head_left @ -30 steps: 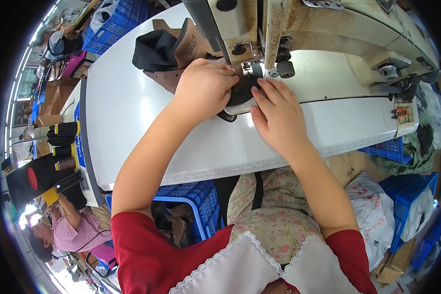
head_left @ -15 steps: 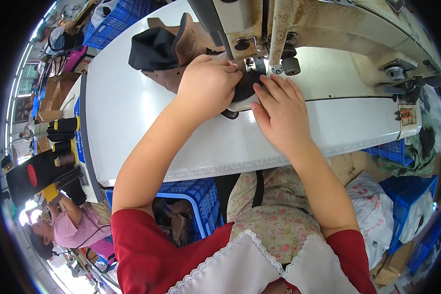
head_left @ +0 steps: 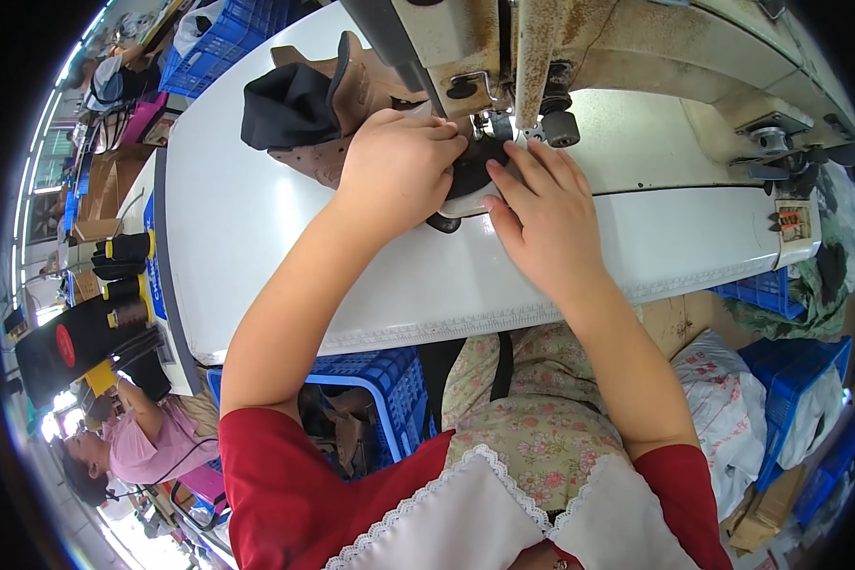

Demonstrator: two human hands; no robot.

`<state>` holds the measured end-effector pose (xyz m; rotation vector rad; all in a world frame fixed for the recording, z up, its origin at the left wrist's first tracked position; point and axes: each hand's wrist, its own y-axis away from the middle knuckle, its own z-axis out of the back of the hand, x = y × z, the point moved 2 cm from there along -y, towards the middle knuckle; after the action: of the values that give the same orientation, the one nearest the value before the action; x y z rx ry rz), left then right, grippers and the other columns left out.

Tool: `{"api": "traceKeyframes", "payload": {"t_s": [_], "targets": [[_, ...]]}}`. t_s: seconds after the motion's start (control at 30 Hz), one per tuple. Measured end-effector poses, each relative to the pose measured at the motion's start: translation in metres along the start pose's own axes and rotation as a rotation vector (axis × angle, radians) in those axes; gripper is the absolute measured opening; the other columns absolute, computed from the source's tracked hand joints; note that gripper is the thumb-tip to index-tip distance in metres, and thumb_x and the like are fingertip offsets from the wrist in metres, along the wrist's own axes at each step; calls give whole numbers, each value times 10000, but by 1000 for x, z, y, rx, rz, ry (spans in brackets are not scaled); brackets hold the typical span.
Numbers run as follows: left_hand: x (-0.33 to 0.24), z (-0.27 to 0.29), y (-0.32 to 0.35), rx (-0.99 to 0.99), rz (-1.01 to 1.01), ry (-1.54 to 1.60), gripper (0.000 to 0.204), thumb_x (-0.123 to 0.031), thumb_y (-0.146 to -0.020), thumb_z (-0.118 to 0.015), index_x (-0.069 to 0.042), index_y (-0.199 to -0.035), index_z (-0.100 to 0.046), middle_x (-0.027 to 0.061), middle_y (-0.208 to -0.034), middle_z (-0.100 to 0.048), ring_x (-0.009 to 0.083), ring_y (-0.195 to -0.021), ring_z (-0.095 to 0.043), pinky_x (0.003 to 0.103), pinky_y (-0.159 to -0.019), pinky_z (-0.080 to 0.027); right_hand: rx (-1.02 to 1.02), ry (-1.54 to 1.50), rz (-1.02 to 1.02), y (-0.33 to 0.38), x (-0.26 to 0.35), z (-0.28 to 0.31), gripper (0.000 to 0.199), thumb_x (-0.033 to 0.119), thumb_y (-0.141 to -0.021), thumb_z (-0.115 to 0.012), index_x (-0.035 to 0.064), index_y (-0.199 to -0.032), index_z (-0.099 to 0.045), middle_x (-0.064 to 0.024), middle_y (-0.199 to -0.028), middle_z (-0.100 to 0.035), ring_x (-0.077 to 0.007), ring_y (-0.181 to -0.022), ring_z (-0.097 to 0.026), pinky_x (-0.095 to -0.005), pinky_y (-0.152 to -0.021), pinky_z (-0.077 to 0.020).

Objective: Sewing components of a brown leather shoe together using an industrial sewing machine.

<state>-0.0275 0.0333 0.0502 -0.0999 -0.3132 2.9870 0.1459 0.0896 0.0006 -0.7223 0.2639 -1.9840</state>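
Workpiece, brown with bunched black fabric, lies on the white table, left of the sewing machine head. Left hand curls over its near side; whether it grips cannot be determined. Right hand is unclenched, fingertips contacting the dark piece.

A glossy white table with a ruler-marked near edge carries a rust-speckled cream sewing machine and a brown, black-lined shoe upper.
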Motion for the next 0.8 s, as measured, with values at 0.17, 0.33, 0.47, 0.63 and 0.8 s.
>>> {"api": "traceKeyframes", "payload": {"t_s": [0.17,0.33,0.47,0.63,0.8], "targets": [[2,-3,3,-120,-57,-21,233,-89,-674,-640,-75,-898,-700,9,-944,-698,174,-940,-649,337,-799,-456,5,11,4,-1,2,0,322,238,-858,-646,52,-1118,-682,-144,-1218,-616,-328,-1209,-520,-483,-1070,-366],[-2,-1,1,-40,-23,3,347,-70,-678,-640,-55,-1014,-727,72,-1060,-716,223,-1031,-657,361,-858,-476,13,10,-5,-1,0,0,335,240,-857,-645,49,-1131,-677,-145,-1234,-605,-328,-1215,-513,-483,-1075,-360],[-5,-4,1,-41,7,-46,353,-64,-669,-647,-53,-1013,-725,73,-1055,-716,217,-1029,-658,357,-846,-478,22,22,-15,-1,1,-2,356,241,-854,-647,46,-1151,-665,-147,-1253,-591,-331,-1227,-502,-487,-1077,-356],[-11,-11,-2,-65,43,-98,346,-66,-664,-655,-41,-1003,-723,77,-1011,-720,216,-994,-663,358,-837,-481,16,27,-9,-3,2,0,357,241,-855,-643,50,-1156,-660,-131,-1260,-587,-328,-1226,-492,-493,-1075,-355],[-12,-16,-3,-214,5,-134,136,-106,-655,-654,-52,-778,-675,49,-802,-676,194,-827,-653,331,-766,-464,16,23,62,1,2,-3,347,238,-853,-642,62,-1152,-663,-106,-1253,-590,-315,-1232,-477,-486,-1081,-345]]}}
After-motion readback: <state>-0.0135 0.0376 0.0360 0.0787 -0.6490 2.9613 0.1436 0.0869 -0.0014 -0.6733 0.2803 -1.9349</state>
